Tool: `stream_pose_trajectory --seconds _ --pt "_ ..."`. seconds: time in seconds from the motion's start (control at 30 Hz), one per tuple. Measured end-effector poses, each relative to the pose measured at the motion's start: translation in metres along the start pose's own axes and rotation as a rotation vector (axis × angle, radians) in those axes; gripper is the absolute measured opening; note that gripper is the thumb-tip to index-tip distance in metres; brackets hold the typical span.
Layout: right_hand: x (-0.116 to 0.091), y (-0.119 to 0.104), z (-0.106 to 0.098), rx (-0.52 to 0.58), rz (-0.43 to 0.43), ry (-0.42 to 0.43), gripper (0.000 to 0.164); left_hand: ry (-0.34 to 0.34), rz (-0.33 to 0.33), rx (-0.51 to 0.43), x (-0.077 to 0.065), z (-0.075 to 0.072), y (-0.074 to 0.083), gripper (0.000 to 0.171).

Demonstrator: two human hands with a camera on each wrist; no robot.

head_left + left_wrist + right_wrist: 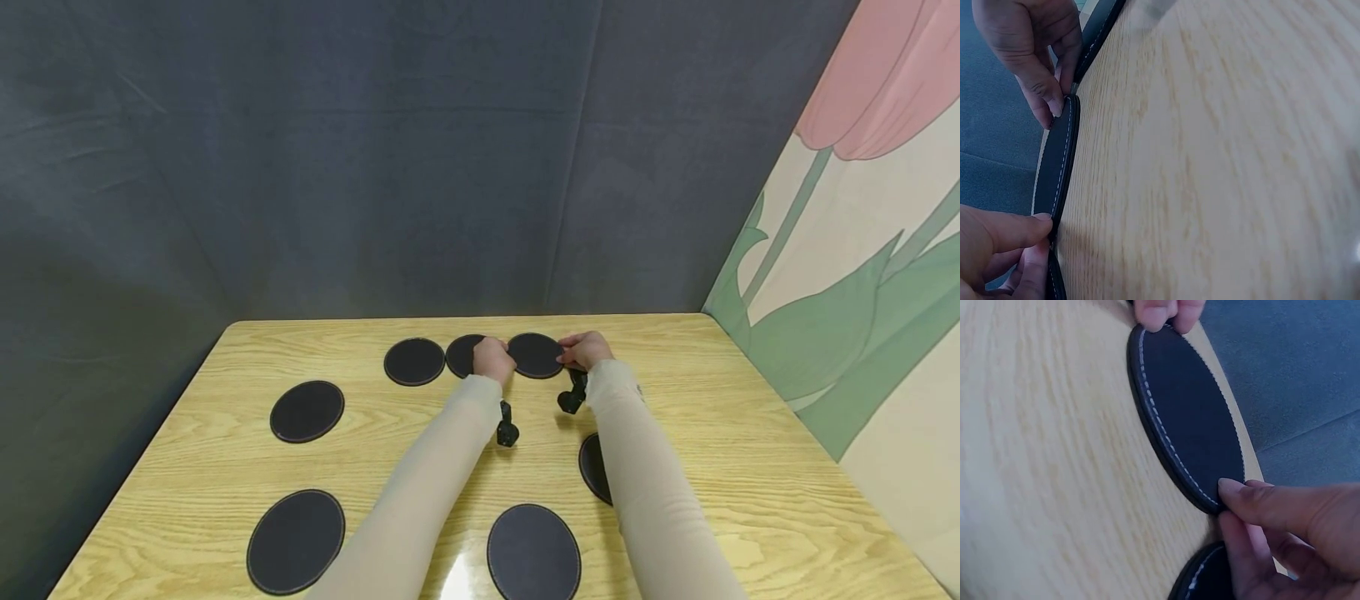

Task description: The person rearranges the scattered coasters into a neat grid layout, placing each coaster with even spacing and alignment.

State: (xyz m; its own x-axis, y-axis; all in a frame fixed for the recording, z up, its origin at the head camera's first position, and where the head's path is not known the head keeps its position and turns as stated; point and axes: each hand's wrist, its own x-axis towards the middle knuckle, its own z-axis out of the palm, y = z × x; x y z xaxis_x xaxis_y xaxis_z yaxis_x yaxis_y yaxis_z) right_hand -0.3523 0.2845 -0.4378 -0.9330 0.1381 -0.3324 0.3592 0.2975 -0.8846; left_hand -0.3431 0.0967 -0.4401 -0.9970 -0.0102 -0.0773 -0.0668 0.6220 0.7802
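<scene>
Your left hand (492, 360) pinched the left end of a round black stitched coaster (535, 356), your right hand (588, 350) the right end, thumb and fingers closed to rim thickness on both. That coaster was near the wooden table's (675, 350) far edge, between a left neighbour coaster (461, 353) and a right neighbour coaster (1209, 576).
</scene>
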Motion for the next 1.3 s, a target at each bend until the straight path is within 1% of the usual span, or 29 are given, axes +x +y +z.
stream_pose_trajectory --seconds 0.27,0.4,0.57,0.7,0.87,0.93,0.97,1.03,1.1,1.2,1.3 --pt "0.000 -0.002 0.000 -0.044 0.001 0.007 0.048 -0.005 0.018 0.031 0.001 0.001 0.000 0.033" --pt "-0.002 -0.002 0.001 -0.068 0.008 0.016 0.048 -0.020 0.009 0.021 0.000 0.001 -0.001 0.034" --pt "-0.002 -0.002 0.001 -0.058 0.004 0.017 0.050 -0.039 -0.006 -0.022 -0.002 -0.003 -0.001 0.036" --pt "-0.004 -0.002 0.001 -0.050 -0.006 0.006 0.049 -0.052 -0.013 -0.077 -0.004 -0.005 -0.001 0.036" --pt "-0.010 -0.002 -0.001 -0.030 -0.040 -0.016 0.049 -0.041 0.002 -0.145 -0.003 -0.008 -0.005 0.029" --pt "-0.013 -0.002 -0.003 0.014 -0.061 -0.032 0.050 -0.048 0.002 -0.175 -0.002 -0.010 -0.007 0.026" --pt "-0.015 -0.002 -0.005 0.039 -0.076 -0.043 0.050 -0.057 0.000 -0.192 -0.001 -0.011 -0.007 0.026" --pt "-0.018 -0.002 -0.011 0.098 -0.097 -0.065 0.049 -0.097 -0.006 -0.259 -0.001 -0.014 -0.006 0.029" --pt "-0.022 -0.002 -0.019 0.156 -0.117 -0.097 0.050 -0.155 -0.008 -0.329 -0.003 -0.017 -0.002 0.031" --pt "-0.029 -0.001 -0.034 0.212 -0.129 -0.132 0.051 -0.258 -0.008 -0.445 -0.007 -0.021 0.008 0.035" --pt "-0.037 0.001 -0.050 0.234 -0.125 -0.145 0.052 -0.329 -0.011 -0.507 -0.014 -0.022 0.017 0.037"
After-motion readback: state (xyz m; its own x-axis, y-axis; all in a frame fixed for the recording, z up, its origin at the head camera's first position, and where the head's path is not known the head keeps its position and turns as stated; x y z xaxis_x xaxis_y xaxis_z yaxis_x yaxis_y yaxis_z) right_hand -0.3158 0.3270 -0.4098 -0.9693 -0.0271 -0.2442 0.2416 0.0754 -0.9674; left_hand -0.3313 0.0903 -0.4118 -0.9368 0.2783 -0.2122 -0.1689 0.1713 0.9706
